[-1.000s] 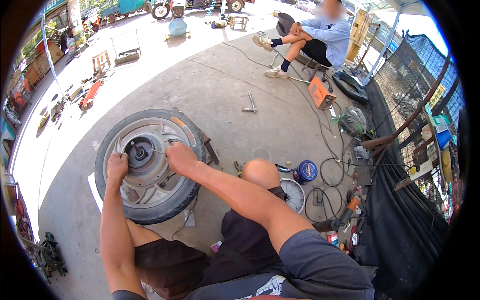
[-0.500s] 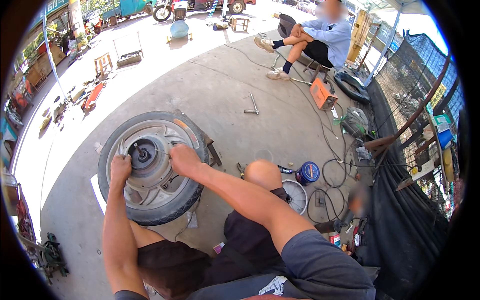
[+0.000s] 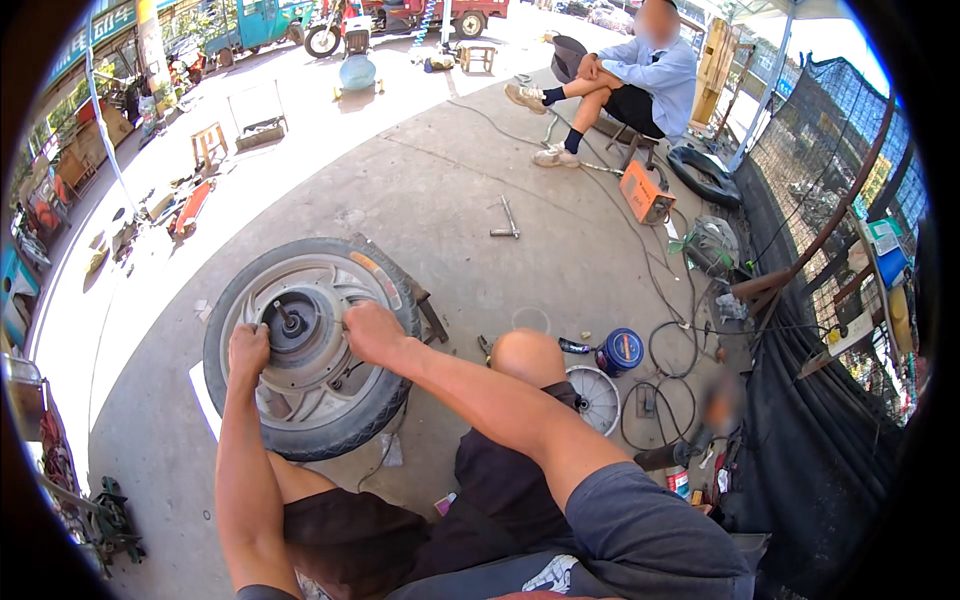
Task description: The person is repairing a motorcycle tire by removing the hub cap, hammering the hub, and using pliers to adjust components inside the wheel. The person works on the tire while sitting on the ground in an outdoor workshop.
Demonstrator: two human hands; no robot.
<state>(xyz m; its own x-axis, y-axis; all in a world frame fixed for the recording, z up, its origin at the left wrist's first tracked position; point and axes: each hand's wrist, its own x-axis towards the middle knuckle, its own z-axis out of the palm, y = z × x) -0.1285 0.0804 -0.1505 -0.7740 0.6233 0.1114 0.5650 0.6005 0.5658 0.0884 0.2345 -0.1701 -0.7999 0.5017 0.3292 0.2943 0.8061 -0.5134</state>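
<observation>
The wheel, laid on a low stand, is probably heavy and stiff (the tire grippier), best held by opposite edges. Near the hub, left hand and right hand are curled in; whether on anything cannot be told.

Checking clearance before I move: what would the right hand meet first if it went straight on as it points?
Probably the wheel hub, just left of the right hand; depth is unclear, so it might pass above.
</observation>
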